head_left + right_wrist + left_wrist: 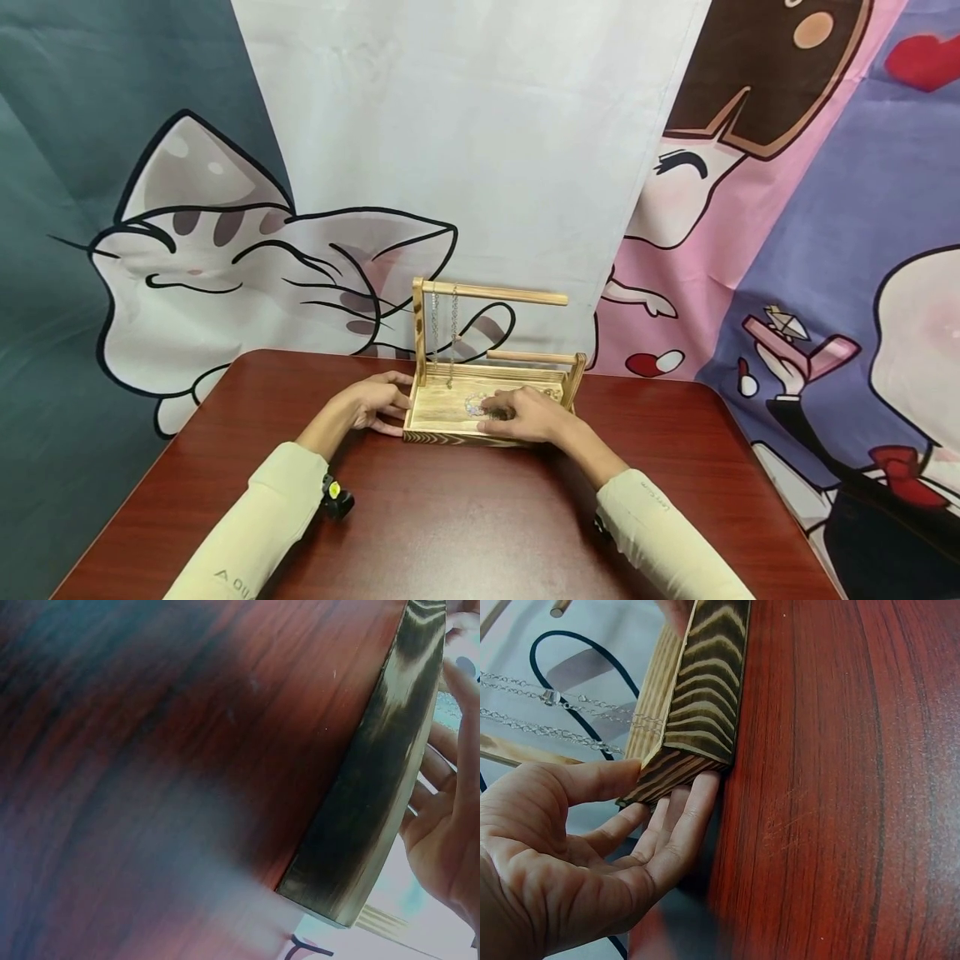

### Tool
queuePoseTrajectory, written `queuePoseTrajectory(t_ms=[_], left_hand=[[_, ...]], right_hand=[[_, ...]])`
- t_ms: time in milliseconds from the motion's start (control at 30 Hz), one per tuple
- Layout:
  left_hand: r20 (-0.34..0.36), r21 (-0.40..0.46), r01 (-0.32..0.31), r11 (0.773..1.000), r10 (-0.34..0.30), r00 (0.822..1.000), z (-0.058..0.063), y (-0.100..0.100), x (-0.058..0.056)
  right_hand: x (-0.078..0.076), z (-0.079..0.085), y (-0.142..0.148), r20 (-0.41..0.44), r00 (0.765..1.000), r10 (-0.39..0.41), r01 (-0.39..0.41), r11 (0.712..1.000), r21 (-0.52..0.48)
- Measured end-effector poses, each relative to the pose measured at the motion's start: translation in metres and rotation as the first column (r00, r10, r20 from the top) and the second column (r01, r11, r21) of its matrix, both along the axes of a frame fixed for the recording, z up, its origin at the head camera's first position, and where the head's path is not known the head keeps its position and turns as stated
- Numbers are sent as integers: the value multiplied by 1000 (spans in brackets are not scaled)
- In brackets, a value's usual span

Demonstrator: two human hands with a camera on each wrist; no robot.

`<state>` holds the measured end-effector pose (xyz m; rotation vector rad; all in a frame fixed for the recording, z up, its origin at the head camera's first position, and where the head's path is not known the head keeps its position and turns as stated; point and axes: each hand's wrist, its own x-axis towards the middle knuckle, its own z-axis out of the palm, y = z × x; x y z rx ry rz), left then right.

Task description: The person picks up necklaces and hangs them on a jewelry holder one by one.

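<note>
Resting over a wooden tray [442, 437], the right hand [528, 412] has its bent fingertips at a sparkly bracelet [474, 406]; from where I stand I can't tell whether they pinch it or only touch it. The left hand [371, 402] holds the tray's other end, half-curled, thumb at the rim, fingers against the end wall. The bracelet lies on the tray floor between the two hands, far closer to the right; settling it looks like the bit left to finish. Just beyond the left hand, silvery chains [453, 315] already hang from the upper bar [510, 294], so that part seems done. Past the right hand juts the lower bar [528, 357].
</note>
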<state>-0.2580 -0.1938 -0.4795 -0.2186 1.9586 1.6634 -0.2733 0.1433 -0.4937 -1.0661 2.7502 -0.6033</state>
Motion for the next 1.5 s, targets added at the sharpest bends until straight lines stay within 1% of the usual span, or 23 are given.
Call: queuePoseTrajectory(t_ms=[100,233,300,367,467,533,600,633,700,833,900,933,1033,1133,1167,1233,1333,1500], left_hand=[[-1,2,5,1000,-5,1000,1,0,-1],[-2,5,9,1000,-9,1000,1,0,-1],[-6,6,14,1000,-14,1000,1,0,-1],[-7,8,13,1000,-13,1000,1,0,0],[-10,4,12,1000,-12,1000,1,0,1],[-12,1,12,1000,-12,1000,1,0,1],[-12,-1,10,1000,-10,1000,1,0,2],[-12,-1,11,1000,-11,1000,1,0,2],[-13,-2,13,1000,-13,1000,0,0,2],[-14,1,14,1000,-14,1000,-1,0,2],[-15,2,13,1000,-13,1000,-1,0,2],[-15,2,13,1000,-13,1000,0,0,2],[-15,3,10,1000,-10,1000,0,-1,2],[-14,5,9,1000,-9,1000,1,0,2],[-14,5,7,1000,-7,1000,1,0,2],[-14,7,10,1000,-10,1000,1,-1,2],[-14,8,8,1000,-7,1000,1,-1,2],[-5,10,5,1000,-5,1000,1,-1,1]], right_hand=[[-2,0,1,-1,999,-42,42,998,-48],[-5,0,1,-37,993,-111,107,990,-96],[-9,-2,1,-63,989,-131,123,985,-118],[-16,-8,2,-89,986,-138,125,983,-135],[-42,-39,8,-146,982,-119,97,985,-145],[-57,-60,8,-174,976,-129,108,986,-127],[-69,-76,7,-189,971,-143,126,987,-101],[-69,-76,2,-181,970,-165,152,985,-84],[-72,-81,-2,-183,965,-186,178,982,-59],[-75,-84,-7,-170,965,-198,197,980,-22],[-76,-83,-9,-157,968,-198,197,980,-19],[-69,-73,-11,-166,966,-196,197,980,-12],[-69,-70,-14,-155,965,-211,211,977,-14],[-69,-69,-17,-147,957,-250,251,968,-18],[-76,-78,-18,-133,954,-269,269,963,-25],[-78,-79,-20,-137,945,-297,297,955,-20],[-80,-82,-22,-151,937,-314,316,949,-12],[-80,-82,-23,-123,943,-309,311,951,-5]])
